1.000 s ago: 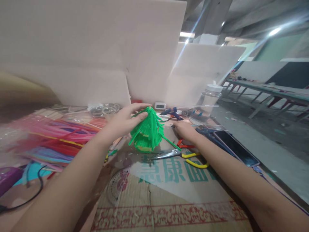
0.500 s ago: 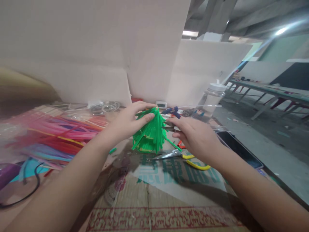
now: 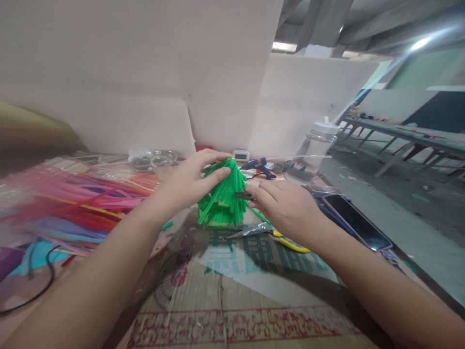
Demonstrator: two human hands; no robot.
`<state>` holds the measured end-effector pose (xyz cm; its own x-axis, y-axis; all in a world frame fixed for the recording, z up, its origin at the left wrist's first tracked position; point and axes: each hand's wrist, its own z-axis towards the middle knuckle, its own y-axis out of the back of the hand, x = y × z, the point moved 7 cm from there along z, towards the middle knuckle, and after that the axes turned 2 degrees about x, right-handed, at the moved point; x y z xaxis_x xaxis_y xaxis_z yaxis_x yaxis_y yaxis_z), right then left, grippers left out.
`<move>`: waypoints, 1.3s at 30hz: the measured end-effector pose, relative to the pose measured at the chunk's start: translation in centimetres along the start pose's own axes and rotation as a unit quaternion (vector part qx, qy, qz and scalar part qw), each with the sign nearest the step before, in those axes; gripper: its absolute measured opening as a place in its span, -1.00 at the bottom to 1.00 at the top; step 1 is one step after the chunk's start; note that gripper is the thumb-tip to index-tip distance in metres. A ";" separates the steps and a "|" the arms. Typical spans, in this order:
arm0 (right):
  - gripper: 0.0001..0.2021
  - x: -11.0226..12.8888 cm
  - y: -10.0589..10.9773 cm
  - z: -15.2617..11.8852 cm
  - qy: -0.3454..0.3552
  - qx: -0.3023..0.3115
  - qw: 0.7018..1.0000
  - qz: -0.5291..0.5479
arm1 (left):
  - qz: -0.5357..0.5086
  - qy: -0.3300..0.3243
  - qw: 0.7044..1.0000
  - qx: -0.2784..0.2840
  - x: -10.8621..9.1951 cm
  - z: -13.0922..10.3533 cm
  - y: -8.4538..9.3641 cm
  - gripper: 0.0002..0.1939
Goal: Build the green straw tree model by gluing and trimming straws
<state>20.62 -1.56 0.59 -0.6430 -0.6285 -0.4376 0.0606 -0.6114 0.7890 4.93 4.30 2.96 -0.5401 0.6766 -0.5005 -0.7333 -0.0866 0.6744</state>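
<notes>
Printed board, in front of me on the desk: bearing large green Chinese characters, 康 reading most clearly, the right end sinking into shadow; a red ornamental band is running along the near side.

Small white display, at the back: its screen is showing nothing I can read.

Dark tool, slim: mostly hiding in my right hand, which is closing around it; the tip is meeting the cone's right side, and I cannot tell its type.

Clear protractor: showing only faintly, its markings blurring.

Purple object: being cut off at the left edge.

Green cone, fuzzy strips in layers, tan edging showing between: standing upright mid-desk, my left hand clamping its top, thumb in front, the other fingers partly hiding behind.

Scissors, metal blades, yellow handles: lying just before the cone, the handles partly disappearing under my right arm.

Coloured strips, soft, pink, red and blue: heaping at left.

Clear bottle, white-lidded: standing at right, behind a dark-screened phone.
</notes>
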 end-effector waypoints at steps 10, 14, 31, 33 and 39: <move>-0.68 -0.2 0.2 -0.1 -0.011 0.015 1.000 -0.004 | 0.018 -0.017 1.000 0.001 -0.4 -0.1 -0.1 -0.60; -0.69 -0.4 -0.1 -0.2 -0.004 0.007 1.000 0.011 | 0.019 -0.020 1.000 0.001 -0.6 -0.1 -0.1 -0.61; -0.72 -0.5 0.6 -0.2 0.005 -0.010 1.000 0.021 | 0.007 -0.021 1.000 0.009 -0.9 -0.1 0.0 -0.61; -0.73 -0.4 0.6 -0.2 0.007 -0.012 1.000 0.015 | 0.012 -0.024 1.000 0.008 -1.0 -0.2 0.0 -0.62; -0.71 -0.4 1.3 -0.2 -0.010 -0.035 0.999 0.032 | 0.018 -0.034 0.999 0.009 -2.0 -0.1 -0.1 -0.66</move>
<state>21.04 -2.19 1.69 -0.6512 -0.6581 -0.3780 0.1551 -0.6029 0.7826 6.03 2.84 3.84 -0.5363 0.7213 -0.4384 -0.7063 -0.0991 0.7010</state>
